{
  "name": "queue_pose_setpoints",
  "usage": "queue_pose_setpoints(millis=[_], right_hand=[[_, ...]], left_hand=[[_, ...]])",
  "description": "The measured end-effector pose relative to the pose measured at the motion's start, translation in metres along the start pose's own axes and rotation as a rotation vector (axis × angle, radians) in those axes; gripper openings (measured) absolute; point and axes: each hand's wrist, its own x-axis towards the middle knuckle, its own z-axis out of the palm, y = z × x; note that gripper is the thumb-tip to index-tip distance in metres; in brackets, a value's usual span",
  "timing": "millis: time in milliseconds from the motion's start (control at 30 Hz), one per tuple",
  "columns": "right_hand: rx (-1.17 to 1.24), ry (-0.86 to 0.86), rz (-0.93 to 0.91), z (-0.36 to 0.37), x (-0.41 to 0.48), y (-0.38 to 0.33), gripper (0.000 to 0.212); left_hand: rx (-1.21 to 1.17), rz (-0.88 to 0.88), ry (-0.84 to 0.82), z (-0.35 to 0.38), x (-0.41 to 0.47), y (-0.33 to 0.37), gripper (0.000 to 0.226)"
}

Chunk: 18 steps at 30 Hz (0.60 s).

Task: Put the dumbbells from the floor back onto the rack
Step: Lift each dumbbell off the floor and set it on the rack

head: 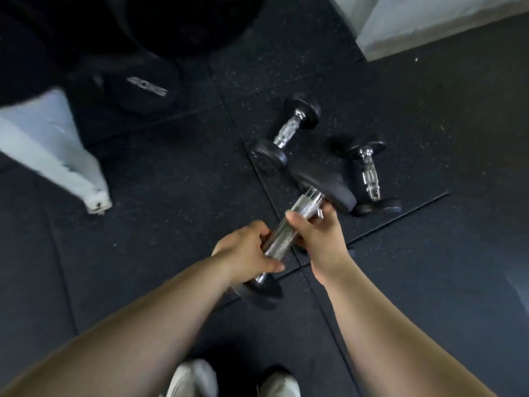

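Note:
A dumbbell (289,224) with a knurled chrome handle and black round heads is held above the black rubber floor, tilted from lower left to upper right. My left hand (246,250) grips the lower part of its handle and my right hand (317,233) grips the upper part. Two more dumbbells lie on the floor beyond it: one (286,133) at centre and a smaller one (369,173) to its right. No rack shelf is clearly visible.
A white angled frame leg (63,156) stands at the left. A large black weight (143,90) with a grey label sits behind it in shadow. A pale wall base (429,21) fills the upper right. My light shoes (232,379) show at the bottom.

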Motion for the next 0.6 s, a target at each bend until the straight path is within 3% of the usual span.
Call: queue_pose_setpoints(millis=[300, 433, 600], right_hand=[[-0.449, -0.283, 0.044, 0.107, -0.213, -0.205, 0.023], [-0.590, -0.464, -0.079, 0.198, -0.297, -0.302, 0.043], [-0.622, -0.668, -0.273, 0.326, -0.366, -0.365, 0.042]], left_hand=[[-0.403, -0.220, 0.092, -0.144, -0.286, 0.049, 0.056], [-0.603, -0.159, 0.297, -0.226, -0.395, 0.049, 0.045], [-0.764, -0.104, 0.600, -0.321, -0.484, 0.008, 0.043]])
